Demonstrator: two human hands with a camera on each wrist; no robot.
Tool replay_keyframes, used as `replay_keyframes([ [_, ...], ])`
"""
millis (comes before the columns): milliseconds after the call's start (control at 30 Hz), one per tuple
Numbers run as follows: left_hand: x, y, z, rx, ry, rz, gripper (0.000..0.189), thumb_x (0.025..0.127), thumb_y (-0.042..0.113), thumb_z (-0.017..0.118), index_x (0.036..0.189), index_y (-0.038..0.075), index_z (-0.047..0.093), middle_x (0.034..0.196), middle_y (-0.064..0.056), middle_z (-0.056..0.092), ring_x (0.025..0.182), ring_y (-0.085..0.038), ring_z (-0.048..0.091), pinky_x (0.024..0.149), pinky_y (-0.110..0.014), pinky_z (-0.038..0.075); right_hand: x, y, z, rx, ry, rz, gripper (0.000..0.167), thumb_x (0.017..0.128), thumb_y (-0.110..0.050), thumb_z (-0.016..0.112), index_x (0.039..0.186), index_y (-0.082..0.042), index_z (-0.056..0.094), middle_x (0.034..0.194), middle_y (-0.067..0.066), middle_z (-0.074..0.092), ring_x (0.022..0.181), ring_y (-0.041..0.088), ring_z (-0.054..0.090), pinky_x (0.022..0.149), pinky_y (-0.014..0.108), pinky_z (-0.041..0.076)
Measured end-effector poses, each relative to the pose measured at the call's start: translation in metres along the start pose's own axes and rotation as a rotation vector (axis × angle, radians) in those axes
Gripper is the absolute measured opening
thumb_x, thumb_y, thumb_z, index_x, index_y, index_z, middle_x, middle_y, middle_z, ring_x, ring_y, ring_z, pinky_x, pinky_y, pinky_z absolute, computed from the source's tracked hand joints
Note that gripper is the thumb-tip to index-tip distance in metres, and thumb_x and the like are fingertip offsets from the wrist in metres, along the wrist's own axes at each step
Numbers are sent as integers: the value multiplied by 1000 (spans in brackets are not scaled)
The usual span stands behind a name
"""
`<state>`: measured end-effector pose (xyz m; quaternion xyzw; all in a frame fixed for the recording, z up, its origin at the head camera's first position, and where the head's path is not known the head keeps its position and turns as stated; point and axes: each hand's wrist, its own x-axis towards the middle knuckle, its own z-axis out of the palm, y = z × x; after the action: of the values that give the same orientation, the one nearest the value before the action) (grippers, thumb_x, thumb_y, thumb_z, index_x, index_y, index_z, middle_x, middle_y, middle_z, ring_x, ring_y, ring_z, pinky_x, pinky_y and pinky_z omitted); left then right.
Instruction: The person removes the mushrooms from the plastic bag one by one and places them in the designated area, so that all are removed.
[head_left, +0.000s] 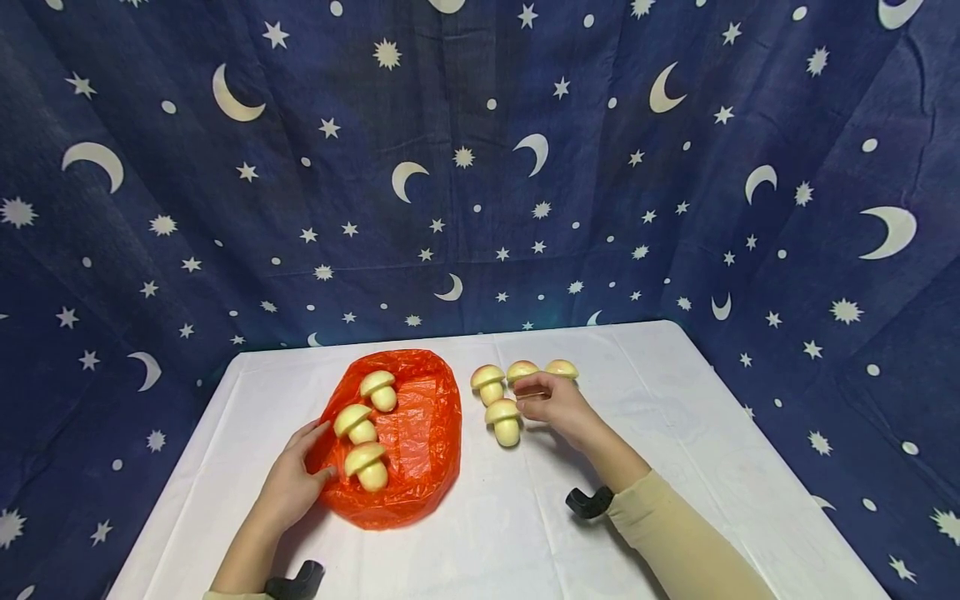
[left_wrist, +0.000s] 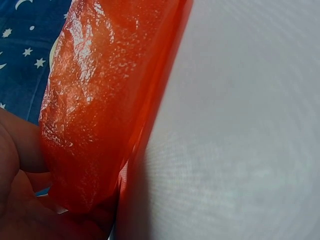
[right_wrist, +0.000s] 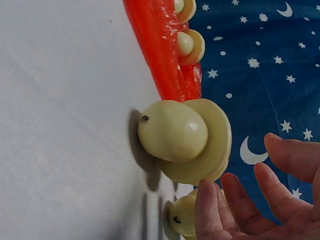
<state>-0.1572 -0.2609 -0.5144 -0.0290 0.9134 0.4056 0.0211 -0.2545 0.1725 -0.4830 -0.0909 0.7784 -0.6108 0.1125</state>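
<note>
Tan sleeve (head_left: 686, 542) nearest, on the right arm. Right hand (head_left: 558, 408) empty, fingers loosely spread, beside the nearest of four loose mushrooms (head_left: 507, 429) right of the red bag (head_left: 416, 454); can't tell if touching. Left hand (head_left: 288, 479) holds the bag's left rim. Three bagged mushrooms (head_left: 372, 477) sit inside, left half.

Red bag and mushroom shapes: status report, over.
Left hand touching red bag. Right hand empty, beside four visible mushroom shapes on white table. Three more inside bag. No obstruction visible between those four and bag.
</note>
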Motion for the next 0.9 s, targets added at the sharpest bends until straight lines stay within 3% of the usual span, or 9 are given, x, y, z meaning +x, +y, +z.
replay_keyframes([
  [167, 0, 0, 0, 0, -8, -11, 75, 94, -1, 71, 163, 0, 40, 174, -24, 28, 161, -54, 24, 129, -73, 22, -2, -5, -4, 4, 6, -15, 44, 94, -2, 75, 134, 11, 64, 139, 35, 64, 113, 22, 73, 85, 19, 59],
  [400, 0, 1, 0, -2, -21, -28, 76, 95, -1, 71, 164, 1, 39, 175, -24, 27, 162, -53, 23, 129, -72, 23, -3, -12, -2, 43, -5, -26, 45, 96, 0, 73, 137, 13, 60, 142, 35, 62, 114, 22, 72, 86, 19, 61],
  [633, 1, 2, 0, 2, -22, -31, 76, 95, 0, 71, 164, 1, 39, 175, -23, 27, 162, -53, 23, 130, -72, 22, -5, -20, 8, 60, -22, -32, 49, 95, -1, 72, 141, 12, 58, 138, 35, 65, 111, 17, 72, 86, 22, 63],
  [800, 1, 2, 0, 2, -26, -37, 76, 95, 0, 70, 164, 2, 39, 175, -23, 26, 162, -52, 23, 130, -72, 22, -6, -23, 18, 78, -67, -38, 50, 95, -4, 74, 140, 11, 59, 136, 34, 66, 112, 21, 73, 88, 28, 65],
  [900, 1, 2, -1, 5, -27, -36, 76, 95, 0, 70, 164, 2, 39, 175, -23, 26, 162, -53, 23, 130, -73, 22, -6, -25, 26, 89, -96, -55, 49, 95, -3, 73, 139, 11, 59, 134, 36, 65, 109, 24, 74, 86, 25, 65],
])
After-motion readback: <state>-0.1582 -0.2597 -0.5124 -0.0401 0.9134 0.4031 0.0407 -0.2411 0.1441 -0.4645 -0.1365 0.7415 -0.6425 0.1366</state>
